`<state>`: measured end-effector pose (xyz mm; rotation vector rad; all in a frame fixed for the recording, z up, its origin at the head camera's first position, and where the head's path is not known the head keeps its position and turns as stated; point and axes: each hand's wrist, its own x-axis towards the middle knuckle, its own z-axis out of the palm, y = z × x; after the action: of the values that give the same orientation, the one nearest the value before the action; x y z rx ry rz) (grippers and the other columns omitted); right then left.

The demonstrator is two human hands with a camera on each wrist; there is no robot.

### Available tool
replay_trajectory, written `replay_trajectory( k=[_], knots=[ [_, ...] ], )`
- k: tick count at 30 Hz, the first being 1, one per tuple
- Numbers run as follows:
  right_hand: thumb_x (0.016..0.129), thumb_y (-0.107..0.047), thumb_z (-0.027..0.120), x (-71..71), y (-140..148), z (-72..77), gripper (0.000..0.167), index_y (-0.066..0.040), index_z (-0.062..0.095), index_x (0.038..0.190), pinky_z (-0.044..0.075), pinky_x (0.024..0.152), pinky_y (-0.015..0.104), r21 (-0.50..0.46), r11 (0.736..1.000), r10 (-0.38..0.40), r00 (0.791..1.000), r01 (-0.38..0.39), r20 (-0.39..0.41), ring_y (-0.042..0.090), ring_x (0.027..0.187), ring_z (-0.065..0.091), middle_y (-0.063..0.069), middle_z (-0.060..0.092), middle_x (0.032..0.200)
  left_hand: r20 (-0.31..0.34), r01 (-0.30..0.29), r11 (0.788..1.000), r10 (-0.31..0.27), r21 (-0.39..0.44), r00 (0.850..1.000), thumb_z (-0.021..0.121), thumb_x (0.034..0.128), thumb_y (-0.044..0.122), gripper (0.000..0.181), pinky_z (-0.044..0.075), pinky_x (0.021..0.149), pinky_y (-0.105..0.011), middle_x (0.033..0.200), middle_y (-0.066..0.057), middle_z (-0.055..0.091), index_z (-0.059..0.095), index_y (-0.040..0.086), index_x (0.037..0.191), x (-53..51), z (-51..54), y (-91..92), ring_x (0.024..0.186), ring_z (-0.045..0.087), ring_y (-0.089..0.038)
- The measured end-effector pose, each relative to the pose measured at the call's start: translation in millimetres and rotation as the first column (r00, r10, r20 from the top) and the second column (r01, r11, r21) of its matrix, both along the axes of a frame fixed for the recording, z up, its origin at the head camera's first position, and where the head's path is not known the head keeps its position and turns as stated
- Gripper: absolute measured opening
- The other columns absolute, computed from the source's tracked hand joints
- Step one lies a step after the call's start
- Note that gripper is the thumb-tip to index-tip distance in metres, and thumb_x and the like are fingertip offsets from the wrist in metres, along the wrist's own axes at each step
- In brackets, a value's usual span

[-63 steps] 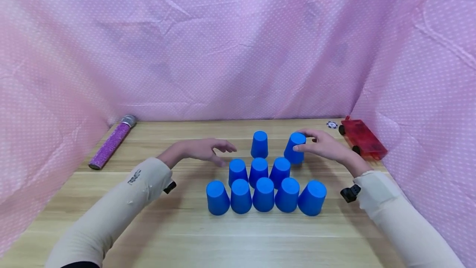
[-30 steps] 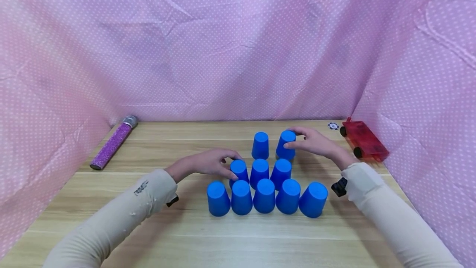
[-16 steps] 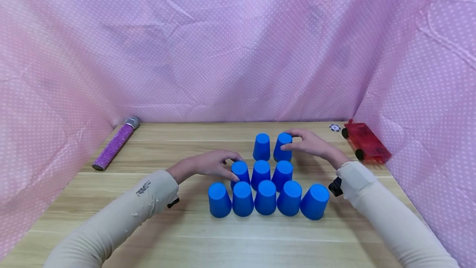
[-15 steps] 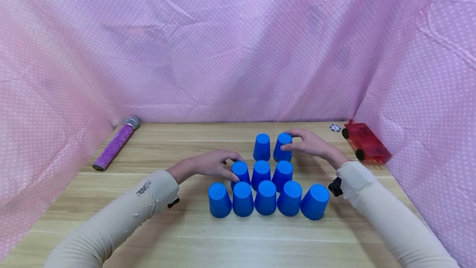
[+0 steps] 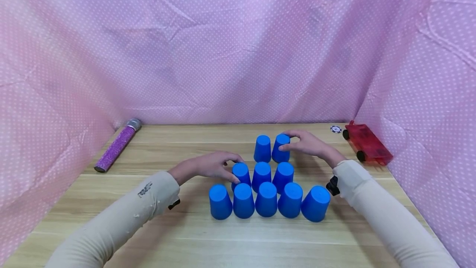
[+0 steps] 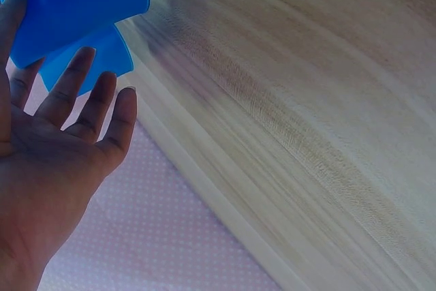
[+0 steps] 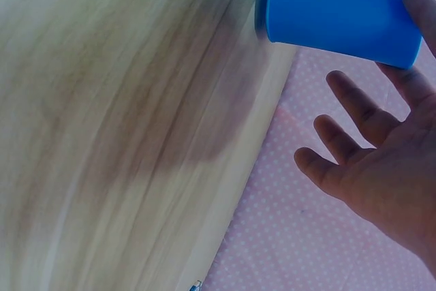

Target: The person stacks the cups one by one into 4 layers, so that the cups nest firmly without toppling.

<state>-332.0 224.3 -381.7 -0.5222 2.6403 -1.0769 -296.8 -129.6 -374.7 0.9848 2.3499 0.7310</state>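
Observation:
Blue cups stand upside down on the table in three rows. At the left end of the middle row, my left hand (image 5: 212,165) pinches a blue cup (image 5: 241,171) between thumb and index finger. My right hand (image 5: 308,144) pinches the right-hand blue cup (image 5: 281,153) of the back row, beside another blue cup (image 5: 262,150). In the left wrist view, the thumb lies against the held cup (image 6: 88,8) and the other fingers are spread. The right wrist view has thumb and index finger at the cup (image 7: 334,11), with its rim at the tabletop.
Several blue cups (image 5: 266,202) form the front row; two more, including a middle one (image 5: 261,177), share the middle row. A purple glitter microphone (image 5: 117,147) lies far left. A red toy car (image 5: 368,143) and a poker chip (image 5: 336,129) are far right. Pink dotted cloth (image 5: 238,53) surrounds the table.
My right hand has moved its cup leftward, close to the other back-row cup. My left hand has come down to the left middle-row cup and taken hold of it.

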Motion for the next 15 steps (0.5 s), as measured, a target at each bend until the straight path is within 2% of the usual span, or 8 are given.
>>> replay_trajectory(
  k=[6, 15],
  knots=[
    [0.092, -0.046, 0.069, -0.1, -1.0, 0.0, 0.070, -0.011, 0.046, 0.148, 0.034, 0.111, 0.069, 0.001, 1.000, 0.004, 1.000, -0.004, 0.001, 0.042, 0.139, 0.045, 0.017, 0.054, 0.146, 0.003, 0.002, 1.000, -0.002, 0.006, 1.000, 0.075, 0.0882, 0.046, 0.046, 0.045, 0.110, -0.049, 0.132, 0.013, 0.061, 0.060, 0.032, 0.130, -0.1, -0.3, -0.3, 0.132, 0.052, -0.013],
    [0.092, -0.045, 0.069, -1.2, -0.9, -2.4, 0.071, -0.011, 0.045, 0.149, 0.029, 0.112, 0.071, -0.002, 1.000, 0.007, 1.000, -0.006, 0.023, 0.045, 0.142, 0.040, 0.018, 0.053, 0.147, 0.007, 0.000, 1.000, 0.000, 0.010, 1.000, 0.075, 0.0881, 0.046, 0.045, 0.045, 0.110, -0.048, 0.132, 0.013, 0.062, 0.060, 0.032, 0.129, 0.0, -1.3, 0.0, 0.132, 0.052, -0.013]
  ],
)
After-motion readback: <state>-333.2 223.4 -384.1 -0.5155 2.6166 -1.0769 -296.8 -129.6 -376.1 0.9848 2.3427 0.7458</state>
